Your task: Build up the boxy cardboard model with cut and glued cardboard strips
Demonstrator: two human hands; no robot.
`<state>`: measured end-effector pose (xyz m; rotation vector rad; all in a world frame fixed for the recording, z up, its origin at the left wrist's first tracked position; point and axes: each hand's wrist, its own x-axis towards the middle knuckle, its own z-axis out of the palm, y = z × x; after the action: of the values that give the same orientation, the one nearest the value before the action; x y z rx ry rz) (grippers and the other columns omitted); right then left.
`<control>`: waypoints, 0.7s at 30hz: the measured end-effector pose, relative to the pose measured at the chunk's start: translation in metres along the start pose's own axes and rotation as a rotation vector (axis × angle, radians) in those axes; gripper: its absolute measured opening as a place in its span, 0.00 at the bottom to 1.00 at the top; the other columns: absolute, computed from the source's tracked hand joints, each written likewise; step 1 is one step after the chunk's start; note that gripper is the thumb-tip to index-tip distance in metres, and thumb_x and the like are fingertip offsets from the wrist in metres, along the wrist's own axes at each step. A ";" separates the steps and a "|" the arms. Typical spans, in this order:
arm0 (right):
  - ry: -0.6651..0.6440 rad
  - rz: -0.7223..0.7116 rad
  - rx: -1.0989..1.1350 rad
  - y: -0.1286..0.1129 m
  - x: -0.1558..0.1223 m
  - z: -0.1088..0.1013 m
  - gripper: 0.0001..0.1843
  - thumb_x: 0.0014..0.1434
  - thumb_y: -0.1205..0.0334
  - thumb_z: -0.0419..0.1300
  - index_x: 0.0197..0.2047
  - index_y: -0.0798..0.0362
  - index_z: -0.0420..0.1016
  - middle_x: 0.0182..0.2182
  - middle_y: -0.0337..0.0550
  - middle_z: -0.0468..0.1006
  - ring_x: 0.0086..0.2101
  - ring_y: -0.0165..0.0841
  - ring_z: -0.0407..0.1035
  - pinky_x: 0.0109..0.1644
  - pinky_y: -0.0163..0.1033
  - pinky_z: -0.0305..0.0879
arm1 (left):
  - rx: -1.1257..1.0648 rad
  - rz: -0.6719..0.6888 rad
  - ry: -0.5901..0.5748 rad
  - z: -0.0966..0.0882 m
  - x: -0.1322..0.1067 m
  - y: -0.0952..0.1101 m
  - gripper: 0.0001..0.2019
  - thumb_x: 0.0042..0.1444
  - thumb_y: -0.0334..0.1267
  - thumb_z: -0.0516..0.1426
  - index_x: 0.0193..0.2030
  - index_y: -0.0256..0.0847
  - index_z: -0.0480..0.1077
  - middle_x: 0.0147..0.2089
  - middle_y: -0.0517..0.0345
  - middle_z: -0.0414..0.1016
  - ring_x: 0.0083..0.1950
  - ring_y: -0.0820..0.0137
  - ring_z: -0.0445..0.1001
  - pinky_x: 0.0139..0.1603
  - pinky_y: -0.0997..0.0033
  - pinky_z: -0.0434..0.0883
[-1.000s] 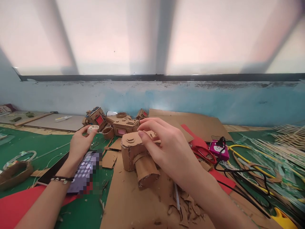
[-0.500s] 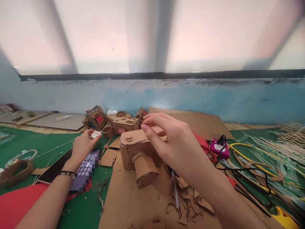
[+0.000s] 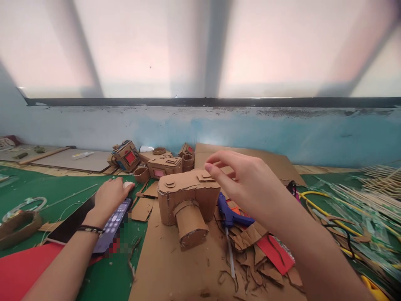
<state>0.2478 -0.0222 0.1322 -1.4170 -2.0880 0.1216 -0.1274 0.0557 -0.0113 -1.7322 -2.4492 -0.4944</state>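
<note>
Camera model (image 3: pixel 188 192), cardboard: upright on a cardboard sheet (image 3: pixel 175 271), between the two hands, nearer the right; long axis of its body running left to right.
Lens tube (image 3: pixel 191 225): projecting from the camera model's front towards the wearer, angled slightly down and right.
Right hand (image 3: pixel 242 179): over the camera model's right end, the body lying leftward and below its fingertips; fingers arched, thumb tip close to the forefinger; whether they meet, grip or touch anything, cannot tell.
Top plate (image 3: pixel 206 178), small, layered: on the camera model's top, right end, just under the right thumb.
Left hand (image 3: pixel 109 194): well apart from the camera model, to its left; clasped about a small white object (image 3: pixel 128 184), mostly hidden.
Smartphone (image 3: pixel 114 221), screen lit: just beside the left wrist.
Glue gun (image 3: pixel 230 215), blue: right of the camera model, below the right hand.
Scraps (image 3: pixel 247 271), torn cardboard: right part of the sheet, near the wearer.
Surface (image 3: pixel 106 276): green.
</note>
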 end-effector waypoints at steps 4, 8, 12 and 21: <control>-0.338 0.254 -0.459 0.012 0.003 -0.010 0.16 0.79 0.51 0.54 0.48 0.42 0.83 0.44 0.42 0.89 0.41 0.45 0.82 0.37 0.45 0.63 | -0.093 0.071 0.162 -0.011 -0.012 0.015 0.25 0.73 0.51 0.49 0.56 0.35 0.81 0.46 0.30 0.88 0.49 0.38 0.86 0.44 0.51 0.78; -0.559 0.355 -0.598 0.034 0.007 0.000 0.07 0.69 0.64 0.64 0.45 0.46 0.85 0.44 0.48 0.89 0.46 0.48 0.84 0.37 0.43 0.62 | -0.277 0.269 0.384 -0.018 -0.038 0.044 0.24 0.78 0.50 0.46 0.61 0.42 0.78 0.58 0.42 0.87 0.57 0.51 0.86 0.56 0.55 0.79; -0.660 0.408 -0.561 0.061 0.015 0.014 0.09 0.68 0.58 0.70 0.50 0.49 0.85 0.45 0.47 0.88 0.45 0.43 0.83 0.47 0.47 0.73 | -0.630 0.777 0.675 -0.019 -0.067 0.074 0.18 0.81 0.45 0.47 0.65 0.44 0.73 0.64 0.44 0.83 0.68 0.56 0.80 0.69 0.55 0.76; -0.521 0.505 -0.484 0.123 0.004 -0.005 0.08 0.55 0.53 0.73 0.36 0.46 0.85 0.33 0.49 0.86 0.35 0.48 0.83 0.34 0.44 0.66 | -0.656 1.083 0.584 -0.007 -0.086 0.099 0.16 0.80 0.34 0.52 0.69 0.40 0.69 0.69 0.40 0.75 0.73 0.57 0.72 0.75 0.55 0.69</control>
<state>0.3499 0.0319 0.0894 -2.4080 -2.1916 0.2153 -0.0060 0.0054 -0.0078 -2.3060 -0.7706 -1.4122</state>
